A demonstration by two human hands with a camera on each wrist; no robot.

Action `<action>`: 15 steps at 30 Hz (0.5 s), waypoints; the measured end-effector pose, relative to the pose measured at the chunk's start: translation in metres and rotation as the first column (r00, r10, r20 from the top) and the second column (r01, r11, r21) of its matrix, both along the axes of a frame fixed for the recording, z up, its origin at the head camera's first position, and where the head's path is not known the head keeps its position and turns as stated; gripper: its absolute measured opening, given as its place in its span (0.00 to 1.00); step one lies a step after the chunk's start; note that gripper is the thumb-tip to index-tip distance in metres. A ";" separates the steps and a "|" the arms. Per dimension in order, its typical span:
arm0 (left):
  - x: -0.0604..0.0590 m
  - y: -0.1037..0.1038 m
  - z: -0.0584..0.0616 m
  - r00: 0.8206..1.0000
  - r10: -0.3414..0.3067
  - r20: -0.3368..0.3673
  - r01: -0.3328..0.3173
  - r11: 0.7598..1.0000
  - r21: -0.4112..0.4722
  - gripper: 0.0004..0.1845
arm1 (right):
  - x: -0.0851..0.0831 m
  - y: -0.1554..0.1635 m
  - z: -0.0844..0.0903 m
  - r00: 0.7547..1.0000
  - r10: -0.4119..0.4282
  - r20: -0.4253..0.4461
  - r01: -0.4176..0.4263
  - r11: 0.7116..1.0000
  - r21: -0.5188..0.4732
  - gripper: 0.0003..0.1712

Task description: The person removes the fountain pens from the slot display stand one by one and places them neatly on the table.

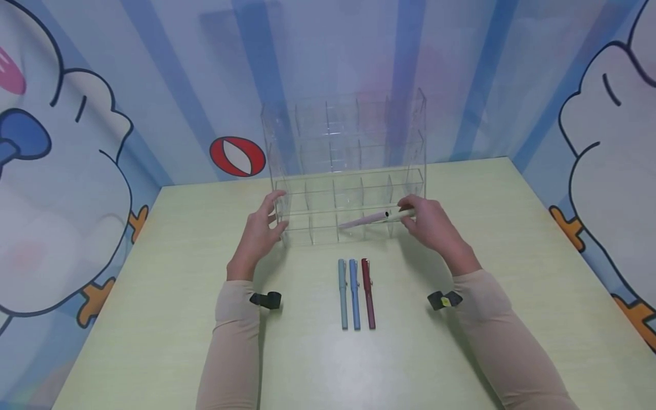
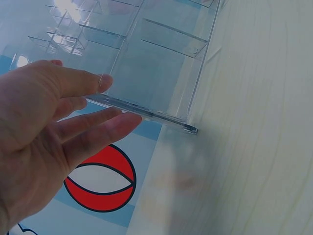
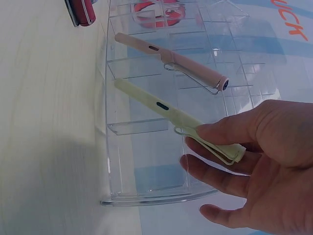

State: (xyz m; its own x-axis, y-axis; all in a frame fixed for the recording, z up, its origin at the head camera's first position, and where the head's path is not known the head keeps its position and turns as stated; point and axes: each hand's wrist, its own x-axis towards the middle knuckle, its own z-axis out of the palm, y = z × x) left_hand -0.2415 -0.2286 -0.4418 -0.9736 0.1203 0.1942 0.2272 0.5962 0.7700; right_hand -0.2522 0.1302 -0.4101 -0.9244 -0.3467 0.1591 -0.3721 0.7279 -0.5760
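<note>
Clear plastic organizer [image 1: 348, 188]: upright at the far middle of the pale green table [image 1: 512, 285], divided into rows of open compartments, back close to the patterned wall.

Left hand [image 1: 261, 230]: fingers straight and relaxed, resting against the organizer's left front edge, thumb on the front face; nothing grasped (left wrist view shows fingertips [image 2: 105, 83] touching the clear edge strip).

Right hand [image 1: 433, 225]: pinching the capped end of a pale green pen [image 3: 181, 120] between thumb and fingers. Pen lying tilted in a lower-row compartment at the organizer's right end, tip pointing inward.

Pink pen [image 3: 171, 61]: already lying in the neighbouring compartment, clip side up, apart from the green one.

On the table, just in front of the organizer, between the forearms: grey-blue pen [image 1: 343, 293], blue pen [image 1: 355, 293], dark red pen [image 1: 368, 293], side by side, parallel, nearly touching.

Open room: wide bare table left and right of the organizer and near the front edge; side table edges well apart from both hands.

Writing: orange letters at the upper right of the right wrist view, too cropped to read. No legible brand on any pen.
</note>
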 end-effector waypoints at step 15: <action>-0.001 0.000 -0.002 1.000 0.005 0.005 -0.005 1.000 0.001 0.37 | 0.003 0.002 0.006 0.988 -0.122 -0.092 0.108 0.983 -0.146 0.18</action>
